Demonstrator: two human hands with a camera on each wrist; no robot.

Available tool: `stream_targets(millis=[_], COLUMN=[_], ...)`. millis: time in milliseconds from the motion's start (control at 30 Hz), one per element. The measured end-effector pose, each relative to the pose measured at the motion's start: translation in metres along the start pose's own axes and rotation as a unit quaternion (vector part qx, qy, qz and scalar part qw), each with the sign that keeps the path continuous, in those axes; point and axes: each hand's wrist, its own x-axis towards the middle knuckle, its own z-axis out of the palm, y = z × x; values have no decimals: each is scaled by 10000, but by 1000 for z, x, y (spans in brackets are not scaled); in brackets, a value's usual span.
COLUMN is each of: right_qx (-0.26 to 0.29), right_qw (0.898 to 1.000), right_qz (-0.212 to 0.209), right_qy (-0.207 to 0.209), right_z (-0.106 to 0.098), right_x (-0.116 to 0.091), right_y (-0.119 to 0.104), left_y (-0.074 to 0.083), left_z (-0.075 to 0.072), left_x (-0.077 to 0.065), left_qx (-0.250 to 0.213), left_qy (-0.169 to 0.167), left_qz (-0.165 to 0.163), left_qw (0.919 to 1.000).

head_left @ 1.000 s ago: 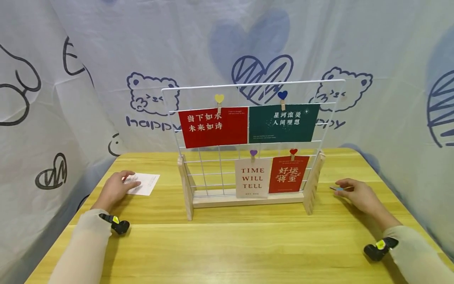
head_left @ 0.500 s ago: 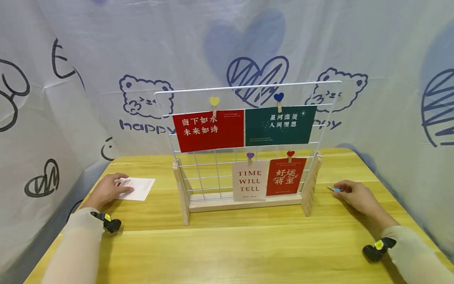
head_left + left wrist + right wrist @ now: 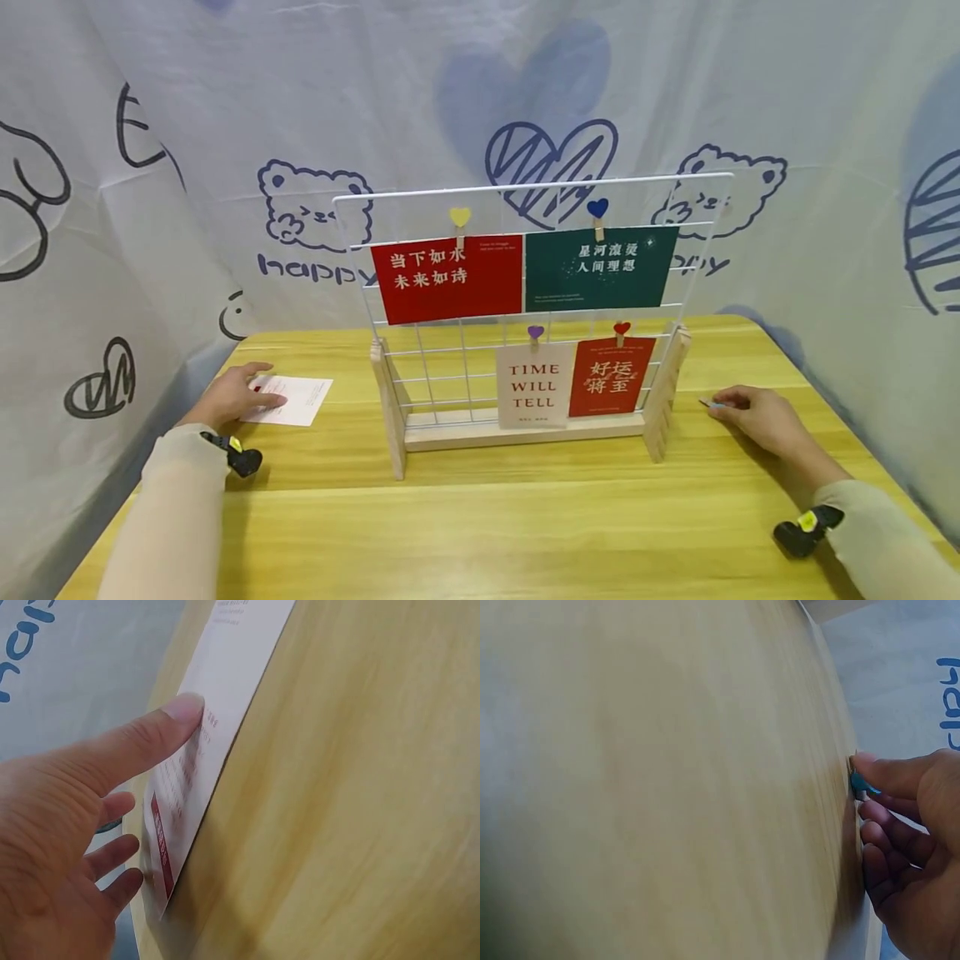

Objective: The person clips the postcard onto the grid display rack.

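Note:
At the left of the table, my left hand (image 3: 227,396) touches a white card (image 3: 307,402) with small print and a red strip. In the left wrist view the straight thumb (image 3: 154,739) lies on the card's face, while the other fingers are loosely bent beside its edge. My right hand (image 3: 767,421), low over the right side of the table, pinches a small clothespin (image 3: 861,783) with a blue decoration between thumb and fingers. Most of the clothespin is hidden by the fingertips.
A white wire grid rack (image 3: 442,364) on wooden feet stands mid-table. Heart-topped clothespins hold a red card (image 3: 450,300), a green card (image 3: 592,287), a white card (image 3: 533,412) and a smaller red card (image 3: 611,400) on it. A printed curtain (image 3: 442,100) hangs behind the table (image 3: 480,533).
My left hand has shifted slightly left and toward me, drawing the white card along the table. The right hand keeps its pinch on the clothespin, almost still.

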Motion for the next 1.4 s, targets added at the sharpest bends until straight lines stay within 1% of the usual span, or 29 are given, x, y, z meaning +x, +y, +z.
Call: stream_targets(millis=[67,200,300,567,700,767,967,1200,1300,1400], right_qx=[-2,-56,-58,-88,-107,-115,-102,1,26,39], right_qw=[10000,10000,10000,9999,9999,9999,9999,10000,10000,10000], right_qz=[16,40,32,-17,-22,-24,-24,-38,-47,-51], right_qy=[-34,-51,-34,-58,-31,-18,-49,-10,3,-15], right_z=[1,1,1,2,2,2,-1,-1,-1,-1], right_x=[0,1,1,0,0,0,0,-1,-1,-1], right_y=[0,0,0,0,0,0,-2,-1,-1,-1], left_y=[0,-1,-1,-2,0,0,2,3,4,5], left_z=[-1,-3,-3,-5,-3,-2,2,2,2,1], left_x=[1,2,4,4,3,3,3,1,-1,-4], left_qx=[47,-78,-157,188,97,28,-124,-323,-488,-426], left_qy=[-83,-307,-407,-407,-408,-391,-294,-232,-95,180], left_qz=[-60,-236,-310,-102,-169,-207,-184,-169,-137,-29], left_qw=[9999,9992,9986,9989,9990,9990,9993,9991,9987,9989])
